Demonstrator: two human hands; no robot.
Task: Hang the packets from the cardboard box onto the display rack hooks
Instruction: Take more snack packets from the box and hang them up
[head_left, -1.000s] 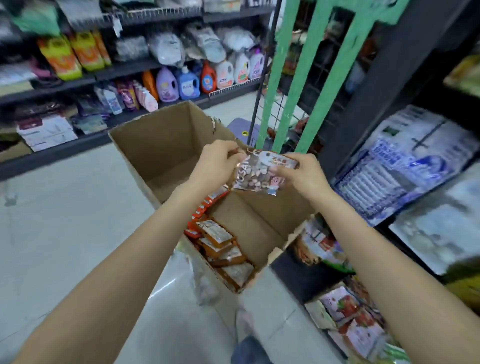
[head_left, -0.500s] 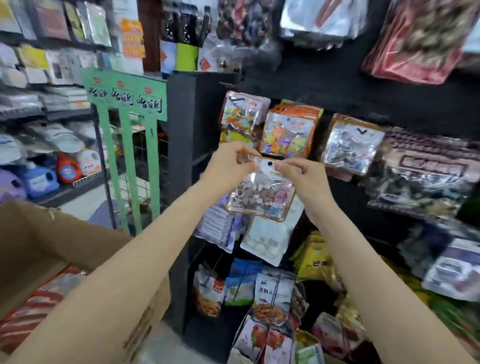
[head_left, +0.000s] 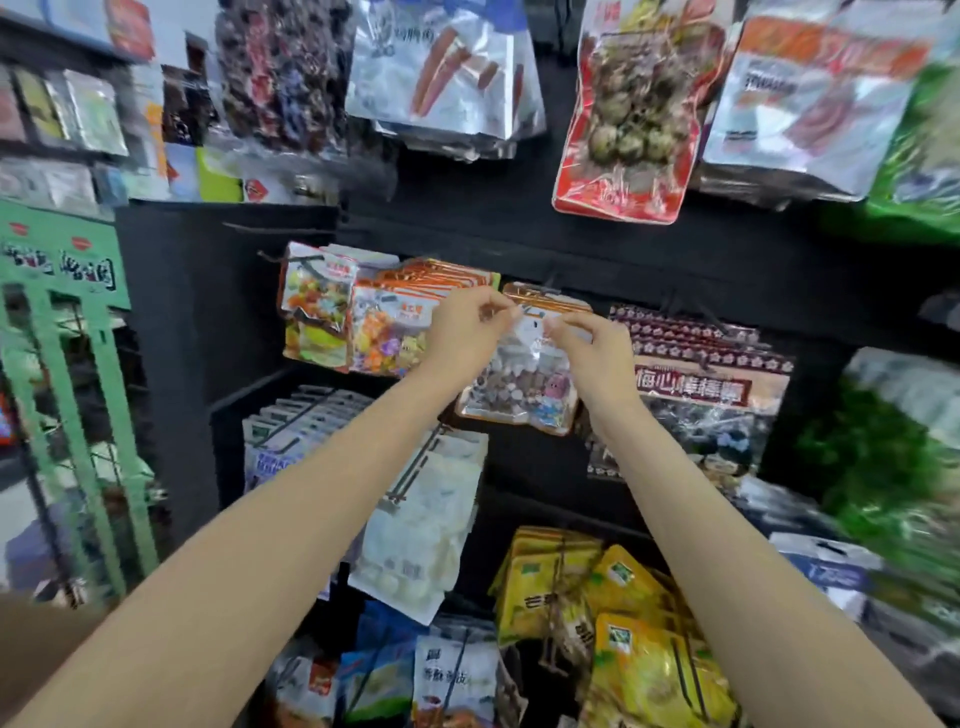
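Left fingers: the left hand (head_left: 470, 332) has thumb and forefinger pinched on the top left edge of the clear plastic snack packet with brown and white pieces and a pink cartoon figure (head_left: 519, 387); the other fingers curl loosely behind.
Right fingers: the right hand (head_left: 589, 353) pinches the top right edge in the same way, so the packet's header is stretched between the two hands.
Packet: it hangs below both hands, tilted slightly, in front of the black display rack (head_left: 519, 244), just below and in front of a stack of orange-topped matching packets (head_left: 545, 304) already on a hook.
Hook: its tip is hidden behind fingers and header, so whether the hang hole is on it cannot be told.
Risk, missed hole: the hole is small and blurred; if the hands let go before the hook passes through, the packet likely drops onto the yellow foil packets (head_left: 623, 613) lower down.
Risk, torn header: pulling the thin film sideways against the hook could rip the hole.
Risk, neighbours: the left wrist sits close to the colourful fruit-candy packets (head_left: 384, 332) to the left; a nudge could knock them off.
Risk, crowding: the hook already looks full, so the new packet may sit near the tip and slide off.
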